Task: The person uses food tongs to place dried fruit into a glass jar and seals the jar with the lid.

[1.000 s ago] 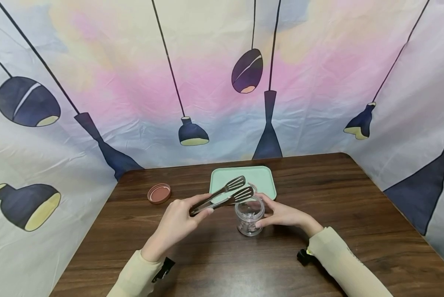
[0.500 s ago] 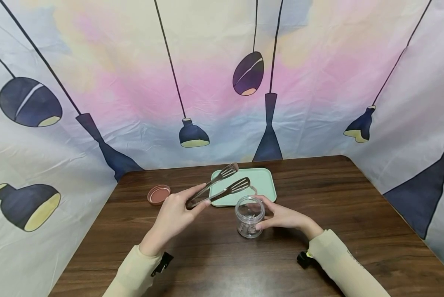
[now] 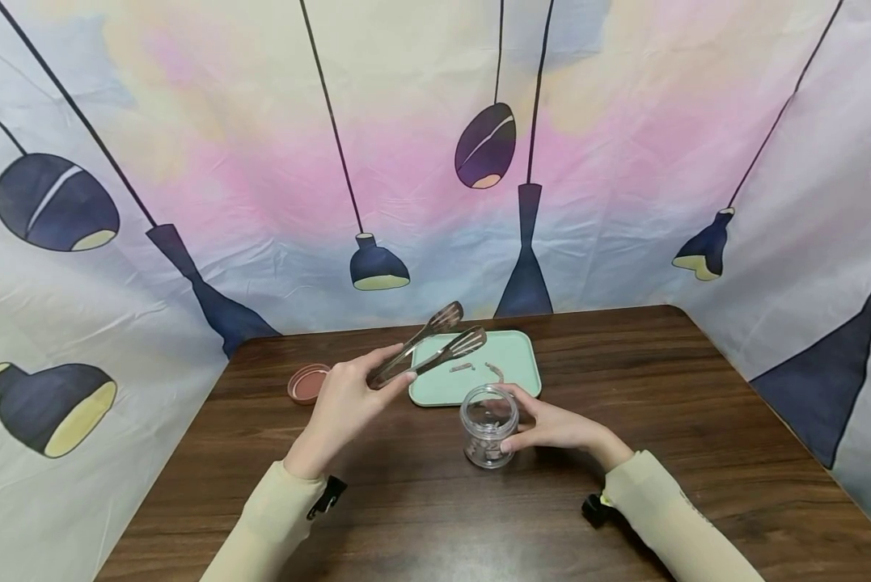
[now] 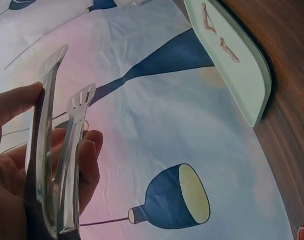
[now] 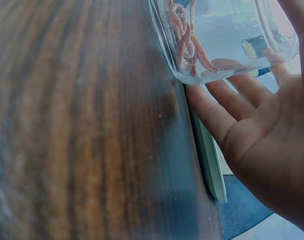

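In the head view, my left hand point(image 3: 342, 398) holds metal slotted tongs point(image 3: 467, 344), their two ends apart with nothing between them. The tongs hover over the left part of a mint-green tray point(image 3: 518, 353). Two small pinkish-brown strips, a left strip point(image 3: 461, 367) and a right strip point(image 3: 495, 372), lie on that tray. My right hand point(image 3: 555, 422) grips the side of a clear, lidless jar point(image 3: 484, 447) standing just in front of the tray. Inside it, the right wrist view shows several pinkish, powdery strips point(image 5: 184, 47) gathered at the bottom.
A reddish-brown round lid point(image 3: 307, 385) lies on the dark wood table point(image 3: 420, 501), left of the tray. Behind the table's far edge hangs a cloth point(image 3: 260, 162) printed with lamps.
The tongs have moved left and away from above the jar, uncovering the left strip on the tray. My right hand and the jar stay in nearly the same spot.
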The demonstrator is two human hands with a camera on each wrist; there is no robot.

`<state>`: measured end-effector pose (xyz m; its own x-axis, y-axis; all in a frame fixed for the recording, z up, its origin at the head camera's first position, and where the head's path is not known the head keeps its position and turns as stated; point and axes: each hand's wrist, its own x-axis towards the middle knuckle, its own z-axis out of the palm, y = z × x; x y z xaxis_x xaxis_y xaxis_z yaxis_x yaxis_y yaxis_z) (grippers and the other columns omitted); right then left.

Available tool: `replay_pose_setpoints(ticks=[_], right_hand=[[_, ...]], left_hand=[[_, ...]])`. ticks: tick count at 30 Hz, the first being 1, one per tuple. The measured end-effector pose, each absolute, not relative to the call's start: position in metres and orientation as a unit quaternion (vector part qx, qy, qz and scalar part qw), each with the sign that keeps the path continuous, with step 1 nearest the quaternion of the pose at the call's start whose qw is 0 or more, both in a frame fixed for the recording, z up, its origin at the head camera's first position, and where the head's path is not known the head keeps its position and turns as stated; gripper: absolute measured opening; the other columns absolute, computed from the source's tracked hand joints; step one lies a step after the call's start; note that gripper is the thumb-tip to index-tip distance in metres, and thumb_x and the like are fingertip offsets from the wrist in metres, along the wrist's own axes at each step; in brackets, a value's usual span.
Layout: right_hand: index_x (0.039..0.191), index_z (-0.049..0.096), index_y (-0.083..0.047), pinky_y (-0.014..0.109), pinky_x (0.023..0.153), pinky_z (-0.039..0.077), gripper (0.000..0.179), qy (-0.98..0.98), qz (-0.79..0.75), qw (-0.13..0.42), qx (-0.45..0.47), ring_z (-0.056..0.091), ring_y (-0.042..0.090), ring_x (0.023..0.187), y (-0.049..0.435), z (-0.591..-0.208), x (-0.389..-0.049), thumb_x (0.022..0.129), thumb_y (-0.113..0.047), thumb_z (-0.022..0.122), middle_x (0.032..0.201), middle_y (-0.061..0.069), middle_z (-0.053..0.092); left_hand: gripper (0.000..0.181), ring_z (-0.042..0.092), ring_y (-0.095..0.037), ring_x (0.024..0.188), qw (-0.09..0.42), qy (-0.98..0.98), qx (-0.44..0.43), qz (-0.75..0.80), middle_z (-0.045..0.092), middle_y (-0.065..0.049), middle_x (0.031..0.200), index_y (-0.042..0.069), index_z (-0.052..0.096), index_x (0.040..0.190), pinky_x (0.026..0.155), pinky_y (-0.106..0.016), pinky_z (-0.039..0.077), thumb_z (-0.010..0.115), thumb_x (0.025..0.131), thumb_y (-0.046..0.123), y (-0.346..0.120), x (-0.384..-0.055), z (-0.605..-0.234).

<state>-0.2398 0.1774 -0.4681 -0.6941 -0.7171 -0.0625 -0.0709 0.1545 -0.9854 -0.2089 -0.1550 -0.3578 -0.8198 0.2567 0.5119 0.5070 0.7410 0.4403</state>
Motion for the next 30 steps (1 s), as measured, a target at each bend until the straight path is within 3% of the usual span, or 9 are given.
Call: replay_pose_setpoints(ticks=[4,12,20,23,30], right_hand=[[0.159,0.019,-0.026,0.037,0.099,0.047,0.092,0.709,-0.586,0.275,-0.281,0.045,0.035,0.138,0.178,-0.468,-0.239,0.090,-0.023,0.079,0.159,0.015,0.032],[0.159,0.019,-0.027,0.037,0.099,0.047,0.094,0.716,-0.581,0.275,-0.272,0.046,0.035,0.137,0.178,-0.468,-0.239,0.089,-0.026,0.080,0.159,0.015,0.031],[0.159,0.021,-0.029,0.039,0.098,0.048,0.093,0.716,-0.585,0.278,-0.262,0.048,0.035,0.136,0.177,-0.468,-0.239,0.088,-0.025,0.081,0.157,0.017,0.030],[0.159,0.021,-0.029,0.039,0.099,0.048,0.093,0.720,-0.581,0.276,-0.262,0.048,0.034,0.136,0.177,-0.467,-0.239,0.088,-0.026,0.081,0.157,0.016,0.030],[0.159,0.020,-0.029,0.040,0.099,0.048,0.093,0.718,-0.583,0.276,-0.261,0.047,0.036,0.136,0.177,-0.466,-0.239,0.088,-0.026,0.081,0.158,0.016,0.028]], left_hand=[[0.047,0.072,-0.030,0.088,0.227,-0.907,-0.211,-0.285,0.075,-0.010,0.111,0.018,0.071,0.130,0.075,-0.047,0.054,0.076,0.090,0.043,-0.151,-0.217,-0.359],[0.044,0.061,-0.023,0.056,0.235,-0.919,-0.209,-0.239,0.071,-0.007,0.076,0.014,0.072,0.126,0.058,-0.042,0.049,0.073,0.091,0.041,-0.148,-0.239,-0.372],[0.052,0.054,-0.017,0.053,0.181,-0.941,-0.194,-0.209,0.065,-0.003,0.070,0.011,0.069,0.129,0.057,-0.043,0.048,0.073,0.090,0.045,-0.142,-0.259,-0.387],[0.054,0.054,-0.012,0.054,0.159,-0.947,-0.190,-0.206,0.068,-0.002,0.075,0.011,0.068,0.130,0.059,-0.041,0.049,0.073,0.090,0.046,-0.139,-0.264,-0.392],[0.055,0.052,-0.011,0.054,0.121,-0.956,-0.183,-0.196,0.059,0.004,0.064,0.010,0.067,0.131,0.055,-0.038,0.045,0.073,0.091,0.047,-0.133,-0.276,-0.407]])
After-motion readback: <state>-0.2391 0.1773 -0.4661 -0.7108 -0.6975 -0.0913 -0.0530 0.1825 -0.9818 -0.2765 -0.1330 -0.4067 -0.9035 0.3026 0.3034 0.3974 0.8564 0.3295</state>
